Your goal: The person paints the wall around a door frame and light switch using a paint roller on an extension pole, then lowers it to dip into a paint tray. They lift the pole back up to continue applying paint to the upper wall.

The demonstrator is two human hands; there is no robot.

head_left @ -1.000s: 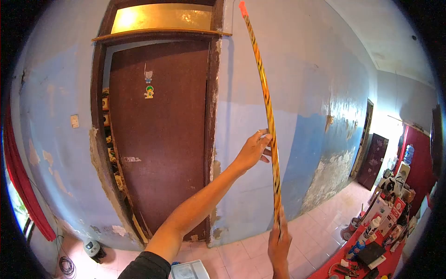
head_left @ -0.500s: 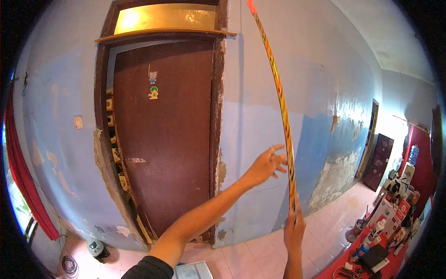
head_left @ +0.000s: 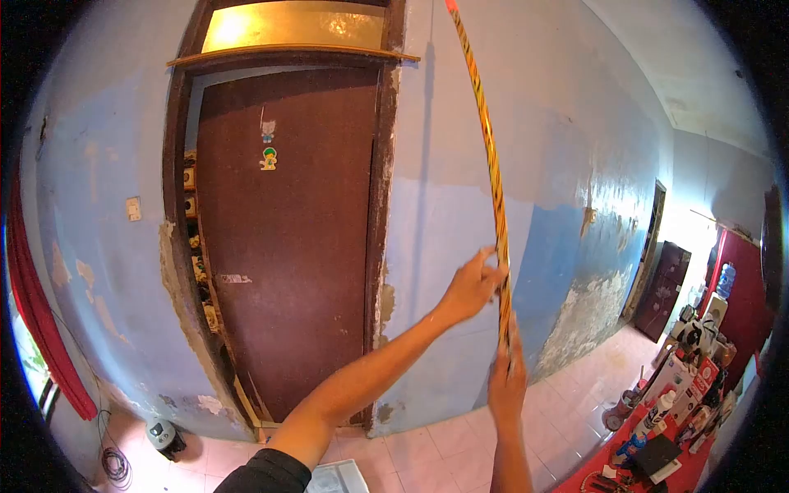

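A long pole (head_left: pixel 485 123) in a yellow, orange and black streaked pattern stands nearly upright in front of me, leaning a little to the left. Its reddish upper end (head_left: pixel 451 6) reaches the top of the view, so what lies beyond is cut off. My left hand (head_left: pixel 474 287) is closed at the pole partway down, its fingertips crossing it. Lower, my right hand (head_left: pixel 509 376) grips the pole near its bottom end, fingers pointing upward along it. The pole's lowest part is hidden by that hand.
A brown door (head_left: pixel 288 238) stands ahead in a worn frame, beside a peeling blue wall (head_left: pixel 460 222). To the right, a red-covered table (head_left: pixel 592 472) bears several items. A grey device (head_left: pixel 164 437), coiled cable (head_left: pixel 117 470) and pale container (head_left: pixel 341 476) are on the floor.
My left hand has gone from spread fingers beside the pole to closing on it. The pole's lower part and my right hand have shifted slightly left, the hand also upward.
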